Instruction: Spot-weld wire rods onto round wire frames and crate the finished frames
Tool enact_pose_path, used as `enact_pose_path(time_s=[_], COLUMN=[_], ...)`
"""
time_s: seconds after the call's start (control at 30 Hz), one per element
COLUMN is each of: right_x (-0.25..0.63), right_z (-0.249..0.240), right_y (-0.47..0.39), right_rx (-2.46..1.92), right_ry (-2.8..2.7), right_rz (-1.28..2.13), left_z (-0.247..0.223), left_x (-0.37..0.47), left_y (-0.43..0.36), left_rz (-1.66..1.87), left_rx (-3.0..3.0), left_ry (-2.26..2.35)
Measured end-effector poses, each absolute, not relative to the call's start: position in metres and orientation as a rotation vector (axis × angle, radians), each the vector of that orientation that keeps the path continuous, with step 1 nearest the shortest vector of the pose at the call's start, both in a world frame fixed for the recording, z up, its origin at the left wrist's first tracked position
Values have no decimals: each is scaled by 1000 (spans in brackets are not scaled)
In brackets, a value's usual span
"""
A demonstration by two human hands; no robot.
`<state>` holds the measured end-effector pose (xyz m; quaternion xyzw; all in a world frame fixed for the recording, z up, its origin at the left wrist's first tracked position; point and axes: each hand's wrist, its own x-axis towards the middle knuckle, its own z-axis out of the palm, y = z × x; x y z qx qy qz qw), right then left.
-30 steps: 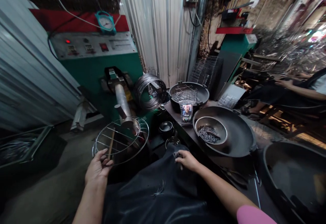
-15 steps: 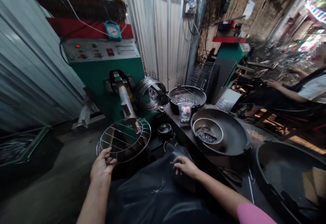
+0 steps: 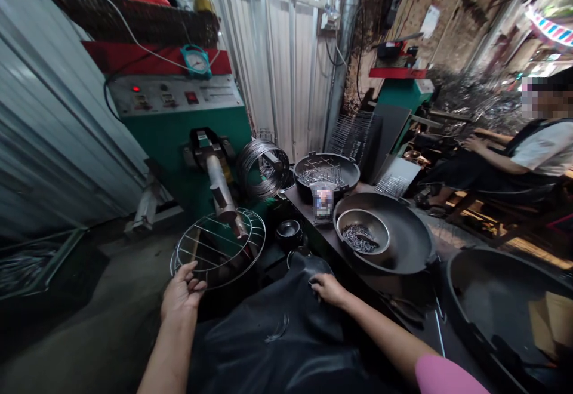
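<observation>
My left hand (image 3: 182,295) is closed on the near left rim of a round wire rack (image 3: 256,265), which has a double ring and parallel bars. The rack is tilted under the metal arm (image 3: 220,185) of a green spot-welding machine (image 3: 161,134), whose copper-coloured tip is close to the bars. A flat strip (image 3: 196,245) shows near my left fingers. My right hand (image 3: 330,291) is over my knee, fingers pinched on what looks like a short piece of wire, mostly hidden. Several short wires (image 3: 280,328) lie on my dark apron (image 3: 250,358).
At right, a large black pan (image 3: 409,233) holds a metal bowl (image 3: 385,227) of small metal pieces. Another pan (image 3: 353,173) contains wire frames. A wire coil (image 3: 264,170) hangs beside the machine. Pliers (image 3: 403,307) lie on the bench. A co-worker (image 3: 541,149) sits far right.
My right hand has shifted slightly to the right, and the wire end sticks out less from its fingers. My left hand stays at the rack. The camera has tilted slightly.
</observation>
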<state>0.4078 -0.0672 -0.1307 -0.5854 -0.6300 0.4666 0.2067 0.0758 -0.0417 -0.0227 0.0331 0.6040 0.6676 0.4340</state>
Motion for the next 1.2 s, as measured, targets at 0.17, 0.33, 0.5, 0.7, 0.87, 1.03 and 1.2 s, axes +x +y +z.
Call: enact_pose_path(time_s=[0.17, 0.33, 0.5, 0.7, 0.87, 1.03, 1.2], right_x=[388, 329, 275, 266, 268, 272, 270], right_z=[-107, -57, -49, -61, -36, -24, -28], right_y=[-55, -27, -8, -6, 0, 15, 7], right_rx=[-1340, -847, -688, -874, -812, -761, -758], right_ry=[-1391, -1161, -1249, -1438, -1351, -1026, -1082], right_rz=[1559, 1526, 1551, 1427, 1351, 1458, 1469], left_z=[-21, -20, -20, -26, -30, -32, -33], left_x=[77, 86, 91, 81, 76, 73, 81], left_y=[-41, -37, -34, -31, -30, -29, -25], left_rz=[1706, 1767, 1823, 1914, 1935, 1833, 1846], left_rx=[51, 17, 9, 40, 113, 57, 39], left_ry=[1453, 1482, 1401, 1386, 1382, 1289, 1317])
